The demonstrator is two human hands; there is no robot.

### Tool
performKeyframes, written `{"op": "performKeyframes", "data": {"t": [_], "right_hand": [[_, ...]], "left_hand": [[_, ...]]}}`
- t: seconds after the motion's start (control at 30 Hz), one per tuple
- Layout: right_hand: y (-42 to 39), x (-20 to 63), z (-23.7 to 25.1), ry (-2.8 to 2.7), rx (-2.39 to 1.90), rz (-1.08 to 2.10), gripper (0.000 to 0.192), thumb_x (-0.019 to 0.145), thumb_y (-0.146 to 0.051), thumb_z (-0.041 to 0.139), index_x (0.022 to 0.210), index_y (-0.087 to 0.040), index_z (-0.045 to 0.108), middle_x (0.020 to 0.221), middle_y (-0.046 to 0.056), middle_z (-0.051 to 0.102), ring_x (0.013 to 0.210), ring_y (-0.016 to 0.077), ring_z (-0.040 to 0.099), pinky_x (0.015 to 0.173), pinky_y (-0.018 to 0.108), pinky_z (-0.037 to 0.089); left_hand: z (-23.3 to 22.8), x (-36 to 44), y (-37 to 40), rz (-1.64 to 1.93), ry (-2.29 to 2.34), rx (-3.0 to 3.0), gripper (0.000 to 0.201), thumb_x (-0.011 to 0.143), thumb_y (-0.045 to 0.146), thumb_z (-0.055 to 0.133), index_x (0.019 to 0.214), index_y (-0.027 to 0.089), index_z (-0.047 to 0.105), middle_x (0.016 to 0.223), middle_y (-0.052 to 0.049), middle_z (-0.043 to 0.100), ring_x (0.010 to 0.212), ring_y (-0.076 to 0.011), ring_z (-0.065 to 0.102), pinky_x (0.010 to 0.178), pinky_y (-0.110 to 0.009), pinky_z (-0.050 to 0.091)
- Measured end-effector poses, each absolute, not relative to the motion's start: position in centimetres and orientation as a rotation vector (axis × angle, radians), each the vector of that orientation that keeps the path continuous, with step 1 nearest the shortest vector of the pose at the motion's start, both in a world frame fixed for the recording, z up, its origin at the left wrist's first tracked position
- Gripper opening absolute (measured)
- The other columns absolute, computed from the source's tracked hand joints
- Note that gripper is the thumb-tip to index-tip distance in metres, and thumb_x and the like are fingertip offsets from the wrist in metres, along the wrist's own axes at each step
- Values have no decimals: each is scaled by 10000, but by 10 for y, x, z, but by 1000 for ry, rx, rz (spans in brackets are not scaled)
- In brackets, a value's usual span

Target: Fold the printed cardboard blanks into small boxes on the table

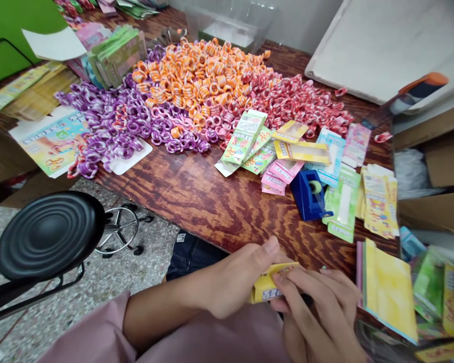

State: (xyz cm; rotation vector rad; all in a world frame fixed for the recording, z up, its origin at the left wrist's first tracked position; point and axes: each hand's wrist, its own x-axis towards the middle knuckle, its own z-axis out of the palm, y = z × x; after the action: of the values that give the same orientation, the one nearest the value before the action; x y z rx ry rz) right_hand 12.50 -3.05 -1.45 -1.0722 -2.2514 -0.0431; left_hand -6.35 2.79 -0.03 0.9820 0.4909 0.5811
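Both hands low at the near edge of the wooden worktop (196, 196), working one small yellow box (267, 283). Left hand (234, 280) grips the box from the left side, thumb up over its top edge, fingers closed around it. Right hand (321, 307) comes in from the right, fingers (302, 282) curled onto the box's front and end, pinching it; the box sits between the two hands, held just above the lap, not resting on the worktop. Pink sleeve (98, 338) on the left arm.

Beyond the hands: blue tape dispenser (308, 194) mid-worktop, flat printed cards (257, 146) in green, yellow and pink scattered around it. Farther back, big heaps of twisted rings: purple (113, 118) left, orange (196, 75) centre, red (295, 98) right. Stack of yellow and green packs (389, 287) just right of the right hand. Black round stool (49, 234) on the floor at left. Cardboard carton (439, 156) at far right.
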Motion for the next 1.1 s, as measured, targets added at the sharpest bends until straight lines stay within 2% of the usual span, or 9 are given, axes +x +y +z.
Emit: {"op": "performKeyframes", "data": {"t": [0.1,0.33,0.47,0.57,0.67,0.8,0.93,1.03,1.1], "right_hand": [[-32,127,-12,-2259,-1098,19,317,948,-28,504,1145,-170,708,1117,113,656,1032,265,584,933,479,414],[-14,115,-31,-2259,-1059,25,285,950,-3,570,1167,-137,695,1092,118,673,1042,250,602,940,474,400],[-10,107,-63,-2172,-1031,75,261,981,-74,578,1208,-141,689,1160,146,655,1076,275,588,944,500,440],[-13,104,-80,-2173,-1056,89,299,1019,-152,557,1296,-144,668,1202,160,631,1129,297,578,982,524,441],[-17,100,-87,-2137,-1088,38,338,1019,-141,569,1347,-145,653,1120,130,660,1114,283,624,1004,498,429],[-19,98,-81,-2053,-1043,102,283,976,-77,628,1244,-151,682,1056,94,729,1044,256,689,987,463,444],[-22,100,-73,-2067,-1046,178,245,973,-106,655,1213,-143,687,1131,125,709,1091,266,671,989,481,459],[-27,100,-77,-1958,-1064,163,269,950,-93,677,1214,-140,693,1160,149,681,1119,281,647,977,492,481],[-32,99,-82,-1852,-1115,125,306,930,-67,687,1224,-149,704,1153,147,675,1110,286,645,947,486,503]], "left_hand": [[-1,-63,27,608,400,901,653,1001,753,354,765,166,517,838,-26,472,729,-146,429,696,-300,362],[-32,-51,23,650,448,468,608,928,766,475,750,185,508,676,23,424,619,-120,366,621,-274,326],[-55,-56,23,699,511,376,332,771,457,691,836,132,667,779,-38,594,719,-157,503,710,-293,399],[-63,-58,23,707,545,276,333,658,353,681,876,103,709,845,-72,654,754,-169,546,735,-290,424],[-66,-57,23,706,568,225,307,649,333,670,841,95,693,799,-64,636,710,-149,532,666,-261,405],[-68,-54,21,744,604,222,238,632,252,668,804,90,697,742,-37,613,650,-118,482,613,-248,376],[-65,-54,18,789,648,232,280,639,215,692,881,97,769,953,-95,736,852,-195,621,767,-283,483],[-69,-57,12,768,601,348,471,714,356,774,1121,117,776,1235,-132,725,1151,-279,625,1001,-344,477],[-78,-60,6,680,500,490,665,784,629,753,1228,135,723,1224,-125,702,1145,-278,617,1028,-383,465]]}}
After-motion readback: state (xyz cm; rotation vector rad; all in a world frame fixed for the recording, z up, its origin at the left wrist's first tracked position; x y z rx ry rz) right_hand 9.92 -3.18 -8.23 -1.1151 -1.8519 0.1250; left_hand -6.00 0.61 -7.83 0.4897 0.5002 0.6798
